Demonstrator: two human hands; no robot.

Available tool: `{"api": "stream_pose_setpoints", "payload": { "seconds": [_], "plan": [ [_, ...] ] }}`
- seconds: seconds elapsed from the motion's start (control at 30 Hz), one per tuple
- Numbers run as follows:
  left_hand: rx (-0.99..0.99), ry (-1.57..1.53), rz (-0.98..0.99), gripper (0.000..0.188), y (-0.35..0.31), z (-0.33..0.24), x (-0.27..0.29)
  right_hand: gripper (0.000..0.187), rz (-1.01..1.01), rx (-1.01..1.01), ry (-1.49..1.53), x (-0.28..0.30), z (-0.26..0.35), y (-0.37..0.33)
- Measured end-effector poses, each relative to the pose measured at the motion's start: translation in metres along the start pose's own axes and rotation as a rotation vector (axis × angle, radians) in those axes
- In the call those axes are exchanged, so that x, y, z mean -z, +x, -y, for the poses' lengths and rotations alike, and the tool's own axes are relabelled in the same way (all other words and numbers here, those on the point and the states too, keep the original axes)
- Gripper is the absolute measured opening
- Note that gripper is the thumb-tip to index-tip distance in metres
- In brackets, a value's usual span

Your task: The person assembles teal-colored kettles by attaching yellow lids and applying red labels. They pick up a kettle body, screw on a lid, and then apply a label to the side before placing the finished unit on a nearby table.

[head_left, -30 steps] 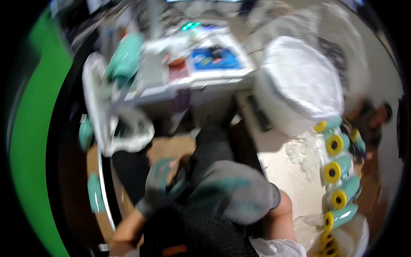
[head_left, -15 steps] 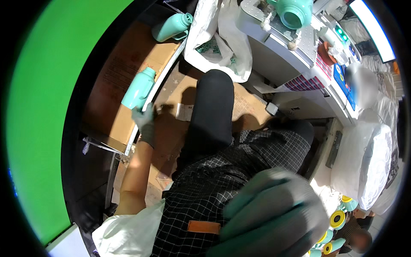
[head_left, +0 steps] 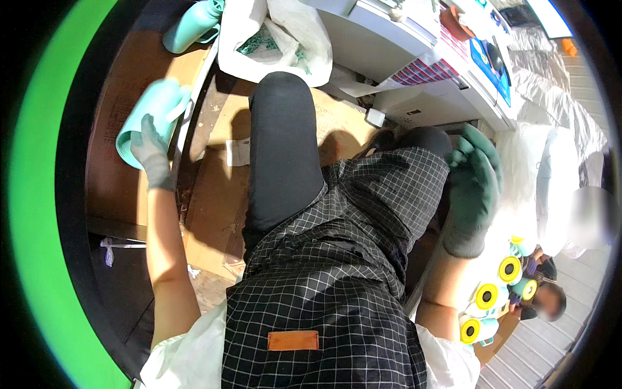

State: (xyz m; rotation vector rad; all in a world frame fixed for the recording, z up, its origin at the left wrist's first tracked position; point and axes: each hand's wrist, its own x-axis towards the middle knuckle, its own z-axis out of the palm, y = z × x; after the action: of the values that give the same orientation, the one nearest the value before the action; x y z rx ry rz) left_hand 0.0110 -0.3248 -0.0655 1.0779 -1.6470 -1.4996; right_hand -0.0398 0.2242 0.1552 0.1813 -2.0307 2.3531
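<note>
My left hand (head_left: 153, 150), in a grey glove, grips a mint-green plastic jug (head_left: 155, 104) by its near end. The jug lies tilted over a cardboard-lined shelf (head_left: 110, 194) on the left, its handle facing right. Farther back on that shelf is a second mint-green jug (head_left: 191, 29), which no hand touches. My right hand (head_left: 476, 181), in a glove with a dark green coating, is raised beside my right knee. Its fingers are loosely bent, and I see nothing in them.
A white sack (head_left: 272, 61) holding green scraps stands beyond my knee. Grey machine housing (head_left: 369, 39) fills the back right. Several mint containers with yellow ends (head_left: 487, 296) lie at lower right, near another person (head_left: 547, 298). Large white plastic bags (head_left: 525, 175) stand at the right.
My left hand has shifted the nearer jug, and its handle now shows on the right. My right hand has moved from close in front to beside my right knee. The whole view has shifted.
</note>
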Motion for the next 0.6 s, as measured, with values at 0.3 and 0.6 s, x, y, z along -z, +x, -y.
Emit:
{"api": "stream_pose_setpoints", "payload": {
  "seconds": [0.3,0.6],
  "plan": [
    [-1.35,0.381,0.88,0.03,-0.208,-0.1,-0.061,0.073,-0.223,-0.113,0.523,-0.003,-0.022,0.023],
    [-0.907,0.283,1.014,0.073,-0.236,-0.145,-0.09,0.118,0.203,0.083,-0.268,0.041,-0.029,-0.046]
  ]
}}
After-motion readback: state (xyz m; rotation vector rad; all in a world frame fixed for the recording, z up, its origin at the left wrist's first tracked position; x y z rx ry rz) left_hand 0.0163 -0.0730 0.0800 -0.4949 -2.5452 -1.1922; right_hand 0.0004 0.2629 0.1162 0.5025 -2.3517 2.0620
